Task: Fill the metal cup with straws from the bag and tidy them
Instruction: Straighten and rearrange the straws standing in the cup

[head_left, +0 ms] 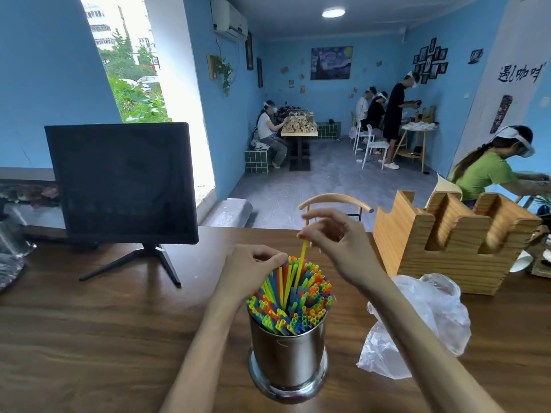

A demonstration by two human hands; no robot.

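One head-worn wide-angle cam, looking fwd and down from above wooden table point(89, 323). Close over both forearms and table's near part; far room behind, bent by lens. No 2nd view.

Glossy metal cup point(287, 350), wood table point(89, 338)
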